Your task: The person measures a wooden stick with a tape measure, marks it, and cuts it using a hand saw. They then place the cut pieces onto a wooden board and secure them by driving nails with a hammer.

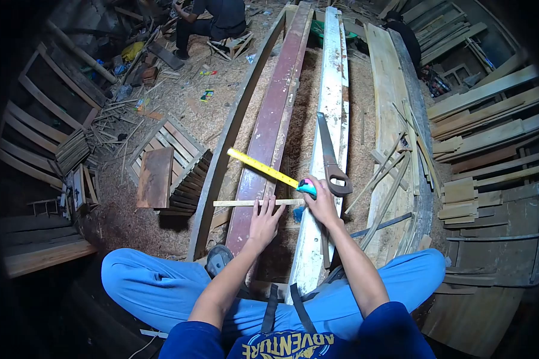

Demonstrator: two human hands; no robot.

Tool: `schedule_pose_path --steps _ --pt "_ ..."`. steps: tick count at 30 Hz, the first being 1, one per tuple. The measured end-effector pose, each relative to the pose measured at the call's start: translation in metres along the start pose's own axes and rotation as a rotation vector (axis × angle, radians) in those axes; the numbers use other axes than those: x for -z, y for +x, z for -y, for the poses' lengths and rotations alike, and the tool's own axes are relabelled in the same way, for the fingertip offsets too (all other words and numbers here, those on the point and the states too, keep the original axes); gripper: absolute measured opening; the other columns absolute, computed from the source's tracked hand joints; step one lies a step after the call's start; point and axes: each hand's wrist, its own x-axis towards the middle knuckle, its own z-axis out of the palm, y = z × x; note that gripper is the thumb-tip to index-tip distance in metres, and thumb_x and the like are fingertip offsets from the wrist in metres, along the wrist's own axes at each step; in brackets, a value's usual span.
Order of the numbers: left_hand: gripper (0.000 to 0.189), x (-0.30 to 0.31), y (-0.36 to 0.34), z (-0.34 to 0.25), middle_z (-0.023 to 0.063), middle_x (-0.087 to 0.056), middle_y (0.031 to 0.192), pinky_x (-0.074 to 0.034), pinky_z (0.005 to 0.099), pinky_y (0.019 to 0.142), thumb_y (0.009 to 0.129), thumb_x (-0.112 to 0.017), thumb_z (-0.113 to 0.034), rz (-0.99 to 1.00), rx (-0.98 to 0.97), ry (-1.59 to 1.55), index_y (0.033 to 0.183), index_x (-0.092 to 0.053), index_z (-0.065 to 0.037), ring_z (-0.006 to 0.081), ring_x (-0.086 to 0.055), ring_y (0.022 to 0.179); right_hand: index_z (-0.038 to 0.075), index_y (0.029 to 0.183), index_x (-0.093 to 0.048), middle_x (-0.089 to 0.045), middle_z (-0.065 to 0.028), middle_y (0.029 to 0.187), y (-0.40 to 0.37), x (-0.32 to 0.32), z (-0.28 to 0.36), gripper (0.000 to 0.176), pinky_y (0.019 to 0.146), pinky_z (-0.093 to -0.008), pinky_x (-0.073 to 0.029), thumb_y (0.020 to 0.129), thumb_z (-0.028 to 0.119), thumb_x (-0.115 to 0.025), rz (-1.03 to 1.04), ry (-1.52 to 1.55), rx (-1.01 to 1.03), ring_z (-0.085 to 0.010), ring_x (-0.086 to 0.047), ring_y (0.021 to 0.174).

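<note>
My right hand (321, 204) is closed around a teal and pink tape measure (307, 188). Its yellow blade (262, 167) sticks out up and to the left, over a reddish-brown plank (273, 113). A thin pale wood strip (238, 203) lies crosswise from that plank towards the white-painted beam (331, 72). The fingers of my left hand (265, 224) are spread, their tips at the strip and the plank. Just beyond my right hand, a handsaw (329, 149) rests on the white beam, handle towards me.
Loose sticks (395, 167) lie over a pale board (384, 72) on the right. A slatted wooden piece (172, 158) stands at left on the sawdust-strewn floor. Stacked boards (491, 119) line the right side. Another person (212, 24) sits at the back left.
</note>
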Motion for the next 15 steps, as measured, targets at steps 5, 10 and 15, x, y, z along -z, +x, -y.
schedule_pose_path --steps 5,10,15 --pt "0.058 -0.014 0.013 0.013 0.0168 -0.054 0.148 -0.028 0.0571 0.124 0.086 -0.069 -0.01 -0.082 -0.04 -0.007 0.143 -0.059 -0.019 0.0339 -0.046 0.143 0.011 0.141 -0.056 -0.06 -0.0225 0.124 -0.01 -0.004 -0.023 0.055 0.096 -0.0484 -0.052 0.09 0.013 -0.075 -0.252 0.078 -0.037 -0.0433 -0.064 0.113" --pt "0.056 -0.02 0.027 0.033 0.0133 -0.059 0.135 -0.045 0.0492 0.104 0.08 -0.067 -0.001 -0.143 -0.205 -0.043 0.134 -0.065 -0.018 0.0323 -0.058 0.123 0.01 0.141 -0.057 -0.062 -0.0216 0.121 -0.026 0.006 -0.025 0.055 0.097 -0.048 -0.052 0.089 0.012 -0.076 -0.295 0.107 -0.102 -0.0427 -0.063 0.114" --pt "0.057 -0.001 0.027 0.029 0.0158 -0.058 0.131 -0.049 0.0464 0.095 0.081 -0.066 0.001 -0.136 -0.277 -0.141 0.136 -0.063 -0.015 0.0351 -0.058 0.119 0.009 0.14 -0.058 -0.063 -0.0225 0.126 -0.04 0.009 -0.038 0.054 0.1 -0.0469 -0.051 0.089 0.014 -0.076 -0.344 0.14 -0.178 -0.0418 -0.064 0.116"
